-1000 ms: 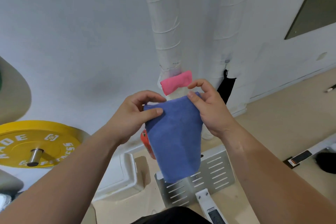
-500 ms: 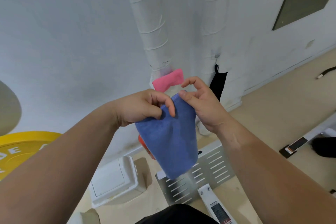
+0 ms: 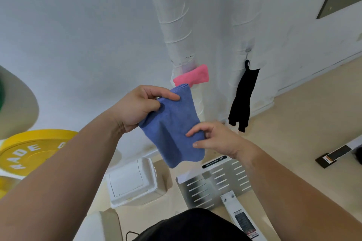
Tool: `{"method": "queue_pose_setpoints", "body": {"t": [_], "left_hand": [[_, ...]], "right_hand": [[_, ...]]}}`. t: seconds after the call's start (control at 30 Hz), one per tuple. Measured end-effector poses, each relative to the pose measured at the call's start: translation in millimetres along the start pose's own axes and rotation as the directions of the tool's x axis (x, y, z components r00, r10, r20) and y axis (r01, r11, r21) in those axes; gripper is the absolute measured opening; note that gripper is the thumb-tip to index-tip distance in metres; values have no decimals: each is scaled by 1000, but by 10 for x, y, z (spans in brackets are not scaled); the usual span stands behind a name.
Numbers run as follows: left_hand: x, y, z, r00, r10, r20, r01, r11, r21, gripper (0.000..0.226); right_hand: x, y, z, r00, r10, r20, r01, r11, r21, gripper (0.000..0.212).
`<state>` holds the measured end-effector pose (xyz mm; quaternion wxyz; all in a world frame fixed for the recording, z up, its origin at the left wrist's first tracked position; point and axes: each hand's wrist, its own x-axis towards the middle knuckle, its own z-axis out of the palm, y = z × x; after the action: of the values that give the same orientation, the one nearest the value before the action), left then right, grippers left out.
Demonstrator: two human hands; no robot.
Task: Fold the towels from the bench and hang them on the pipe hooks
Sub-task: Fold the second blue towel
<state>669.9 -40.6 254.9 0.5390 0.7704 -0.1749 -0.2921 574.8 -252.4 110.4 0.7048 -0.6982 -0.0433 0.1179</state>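
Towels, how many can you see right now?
3: blue towel held in the left hand, pink towel hung on the wrapped pipe, black towel on the second pipe beside it. More may be hidden.

bright, even indoor light, soft and diffuse. the blue towel (image 3: pixel 172 123) between the fingers (image 3: pixel 172 96) of the left hand (image 3: pixel 137 107) and right hand (image 3: pixel 215 139) shows gentle fold shading. below the fingers a white bin (image 3: pixel 133 182) throws a soft shadow rightward. wide-angle bending tilts and curves the pipe (image 3: pixel 172 15) above the fingers.
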Motion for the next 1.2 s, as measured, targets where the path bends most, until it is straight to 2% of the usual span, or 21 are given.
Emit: {"method": "queue_pose_setpoints", "body": {"t": [0.13, 0.27, 0.4, 0.47, 0.53, 0.6, 0.7, 0.77, 0.87, 1.0, 1.07, 1.2], "left_hand": [[-26, -82, -140, 986, -9, -166, 11, 1000, 9, 56], [-28, -258, -285, 948, -53, -314, 63, 998, 24, 59], [-64, -523, -396, 900, -119, -419, 120, 992, -24, 58], [-85, -688, -445, 875, -145, -461, 137, 989, -51, 57], [-104, -857, -474, 855, -171, -490, 158, 985, -68, 56], [-119, -1035, -504, 848, -200, -490, 165, 980, -114, 49], [-171, -1274, -536, 856, -201, -476, 117, 973, -201, 37], [-197, -1408, -554, 844, -203, -496, 98, 968, -230, 39], [-231, -1559, -571, 832, -223, -508, 95, 959, -266, 44], [-292, -1671, -632, 853, -205, -480, 87, 962, -258, 48], [-315, -1693, -668, 885, -151, -441, 65, 977, -205, 50], [-324, -1694, -754, 940, 32, -340, -38, 999, -13, 50]], "right_hand": [[46, 105, -3, 998, 41, 55, -31, 984, -175, 44], [36, 239, -38, 987, 154, 49, -134, 948, -288, 30], [-25, 351, -182, 978, 210, -2, -204, 944, -258, 26], [-57, 422, -206, 970, 243, -10, -236, 934, -269, 30], [-64, 519, -197, 961, 266, -78, -277, 936, -216, 34], [-60, 587, -185, 937, 311, -157, -320, 947, -38, 38], [-38, 635, -172, 904, 357, -234, -300, 921, 247, 44], [-13, 586, -139, 876, 378, -298, -282, 905, 319, 47], [39, 487, -46, 851, 369, -372, -269, 917, 296, 52], [225, 375, 146, 817, 325, -477, -307, 944, 117, 54], [377, 249, 325, 815, 278, -508, -310, 951, 24, 53], [715, -116, 799, 848, 225, -480, -264, 965, -14, 51]]}}
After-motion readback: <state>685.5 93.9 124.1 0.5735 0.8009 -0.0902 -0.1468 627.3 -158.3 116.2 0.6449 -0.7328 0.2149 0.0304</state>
